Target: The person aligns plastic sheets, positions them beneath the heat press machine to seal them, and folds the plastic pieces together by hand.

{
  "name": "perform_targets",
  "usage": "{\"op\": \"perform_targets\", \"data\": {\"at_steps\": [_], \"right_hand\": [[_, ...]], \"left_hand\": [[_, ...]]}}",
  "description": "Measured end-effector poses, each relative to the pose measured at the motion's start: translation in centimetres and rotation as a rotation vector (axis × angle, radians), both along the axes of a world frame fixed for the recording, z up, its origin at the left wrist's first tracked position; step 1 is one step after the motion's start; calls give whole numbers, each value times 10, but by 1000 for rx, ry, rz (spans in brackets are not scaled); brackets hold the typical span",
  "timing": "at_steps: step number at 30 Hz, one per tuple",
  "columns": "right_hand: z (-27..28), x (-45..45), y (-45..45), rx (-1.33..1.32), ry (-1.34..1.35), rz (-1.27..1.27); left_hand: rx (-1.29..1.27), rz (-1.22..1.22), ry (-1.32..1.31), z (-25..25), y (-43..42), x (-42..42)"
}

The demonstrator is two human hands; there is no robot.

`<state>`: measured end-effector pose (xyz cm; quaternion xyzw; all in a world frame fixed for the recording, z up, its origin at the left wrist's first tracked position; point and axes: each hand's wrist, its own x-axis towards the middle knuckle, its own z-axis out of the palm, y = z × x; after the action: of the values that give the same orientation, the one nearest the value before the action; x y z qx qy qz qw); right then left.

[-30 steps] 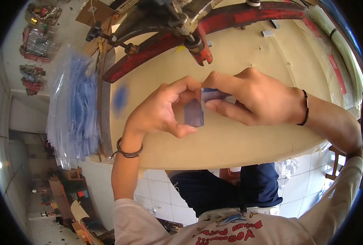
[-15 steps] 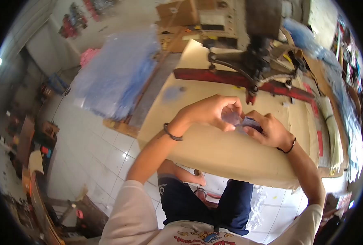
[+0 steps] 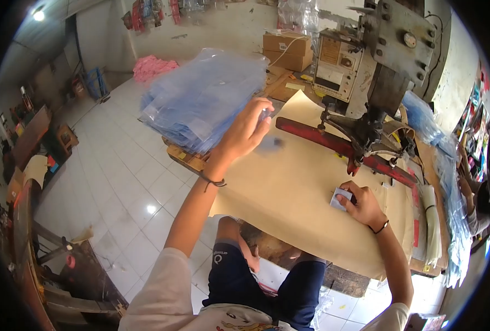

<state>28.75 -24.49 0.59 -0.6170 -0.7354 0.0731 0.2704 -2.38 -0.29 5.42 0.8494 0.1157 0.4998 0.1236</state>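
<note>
The right hand (image 3: 366, 207) pinches one small, flat, blue-grey rectangular piece (image 3: 338, 199) between thumb and bent fingers, over a smooth tan paper-like covering (image 3: 294, 193); the left hand (image 3: 246, 131) has half-curled fingers around one clear bluish scrap (image 3: 265, 114), its grip unclear. Beyond the right hand runs one worn, straight red metal bar (image 3: 311, 136); beside the left lies one floppy stack of translucent blue plastic sheets (image 3: 201, 96).

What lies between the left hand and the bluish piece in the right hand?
In the head view: tan sheet, bare except a blue smudge near the left hand.
</note>
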Motion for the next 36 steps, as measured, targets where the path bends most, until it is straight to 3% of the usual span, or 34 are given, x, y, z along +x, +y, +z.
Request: {"op": "perform_targets", "data": {"at_steps": [1,4,7,13,17,21,25,28,33,36], "right_hand": [[-4,1,0,45,6,10],[-6,2,-1,36,23,19],[3,-2,-3,-16,-2,-13],[3,0,-3,-21,31,9],[12,0,-9,-52,28,27],[6,8,-9,-50,45,73],[16,18,-7,-88,46,163],[19,21,-12,-147,17,211],[18,29,-17,-226,148,255],[30,31,-20,-335,70,224]], "left_hand": [[-36,-12,4,-8,7,7],[-98,114,431,-59,32,19],[55,292,432,-105,24,19],[-259,101,481,-88,27,17],[-66,107,438,-85,27,16],[-230,14,367,-64,5,13],[-178,-29,421,-45,-40,22],[-282,-202,407,-53,-61,43],[-136,-85,586,-53,-76,57],[-172,-82,607,-48,-71,67]]}}
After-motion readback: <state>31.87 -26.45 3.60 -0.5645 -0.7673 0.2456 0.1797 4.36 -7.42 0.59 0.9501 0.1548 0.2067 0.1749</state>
